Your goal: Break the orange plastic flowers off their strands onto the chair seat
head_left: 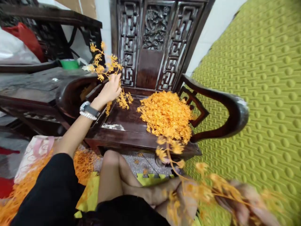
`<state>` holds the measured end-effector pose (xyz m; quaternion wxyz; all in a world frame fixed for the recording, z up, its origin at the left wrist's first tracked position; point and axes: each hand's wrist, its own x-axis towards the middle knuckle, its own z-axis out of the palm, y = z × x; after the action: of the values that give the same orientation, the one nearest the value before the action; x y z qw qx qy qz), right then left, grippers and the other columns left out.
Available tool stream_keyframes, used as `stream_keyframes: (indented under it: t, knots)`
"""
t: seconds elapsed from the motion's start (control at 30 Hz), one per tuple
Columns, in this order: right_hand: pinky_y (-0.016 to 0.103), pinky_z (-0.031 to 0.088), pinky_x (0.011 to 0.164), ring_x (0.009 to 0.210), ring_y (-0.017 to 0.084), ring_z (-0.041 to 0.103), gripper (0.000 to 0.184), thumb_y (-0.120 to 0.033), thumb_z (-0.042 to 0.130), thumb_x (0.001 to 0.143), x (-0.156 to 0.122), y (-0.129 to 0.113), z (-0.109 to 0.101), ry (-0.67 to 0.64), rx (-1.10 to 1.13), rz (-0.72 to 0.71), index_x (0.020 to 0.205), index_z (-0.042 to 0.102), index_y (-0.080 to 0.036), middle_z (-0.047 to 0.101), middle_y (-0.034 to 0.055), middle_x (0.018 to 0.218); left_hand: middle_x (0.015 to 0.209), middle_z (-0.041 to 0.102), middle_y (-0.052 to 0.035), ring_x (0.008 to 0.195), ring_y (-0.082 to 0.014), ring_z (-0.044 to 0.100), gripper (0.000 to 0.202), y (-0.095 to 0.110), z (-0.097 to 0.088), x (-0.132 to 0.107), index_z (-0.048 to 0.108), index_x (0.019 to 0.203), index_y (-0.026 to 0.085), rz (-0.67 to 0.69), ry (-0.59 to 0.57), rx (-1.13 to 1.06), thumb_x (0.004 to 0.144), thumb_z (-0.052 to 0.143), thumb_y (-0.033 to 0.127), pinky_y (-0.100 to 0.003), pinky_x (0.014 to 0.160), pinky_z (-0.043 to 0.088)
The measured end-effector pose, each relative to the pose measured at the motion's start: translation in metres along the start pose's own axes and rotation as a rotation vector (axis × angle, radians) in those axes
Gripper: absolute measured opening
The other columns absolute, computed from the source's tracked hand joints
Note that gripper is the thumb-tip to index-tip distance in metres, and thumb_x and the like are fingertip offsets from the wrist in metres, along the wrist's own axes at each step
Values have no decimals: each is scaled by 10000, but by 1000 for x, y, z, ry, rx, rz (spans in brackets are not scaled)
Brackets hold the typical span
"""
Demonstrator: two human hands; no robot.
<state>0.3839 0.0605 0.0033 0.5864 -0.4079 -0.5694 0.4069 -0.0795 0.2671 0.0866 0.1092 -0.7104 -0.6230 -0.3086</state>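
My left hand (113, 86), with a watch at the wrist, is closed around an orange plastic flower sprig (100, 67) above the left side of a dark wooden chair (127, 116). Small blossoms stick out above and below its fingers. At the lower right, my right hand (244, 202) grips a second branching orange sprig (199, 190), both smeared by motion. That sprig reaches left over my legs. A large heap of loose orange blossoms (166, 114) lies on the right of the chair seat, between the two hands.
Carved chair back (151, 47) and a curved armrest (235, 110) bound the seat. A green tape roll (70, 64) sits on the side table (30, 84). Stringy orange stems (84, 164) lie at lower left by a patterned bag (30, 157). Yellow-green foam matting (265, 94) fills the right side.
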Motion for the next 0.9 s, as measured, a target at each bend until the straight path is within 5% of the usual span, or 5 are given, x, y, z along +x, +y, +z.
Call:
stream_keyframes:
  t: [0.2,0.53,0.67,0.77,0.9]
  knots:
    - [301,258,414,423,142,371,525,-477,627,741,25,-13,37,-75,140,-67,373,382,-193,340,14,394,1403,351,-326,1272,-461,357,515,-49,83,30,490,1273,0,-189,-427,272,842,528,280,-601,999,272]
    - [255,250,368,352,94,336,575,-424,579,790,46,-13,50,-344,381,-82,356,294,-175,194,-23,346,1384,418,-201,1257,-330,417,388,-69,84,15,634,1135,109,-271,-167,139,875,509,368,-442,1028,316]
    - [224,207,310,292,74,225,549,-419,604,764,51,-17,71,-427,633,27,407,254,-190,119,-64,351,1191,617,-127,1122,-238,547,305,1,46,-3,686,943,125,-150,208,-282,872,521,371,-362,1012,365]
    - [212,220,311,309,61,180,524,-461,614,741,47,-17,87,-457,670,42,485,237,-203,144,-82,392,1028,697,-86,997,-213,619,382,86,6,-53,690,955,153,199,-95,-670,906,461,454,-367,944,432]
    - [230,268,369,387,87,291,451,-521,579,793,30,-19,99,-353,273,-33,545,370,-208,310,-53,452,1351,538,-103,1249,-314,461,720,169,-20,-143,497,1329,217,455,-652,-782,732,660,585,-471,1055,329]
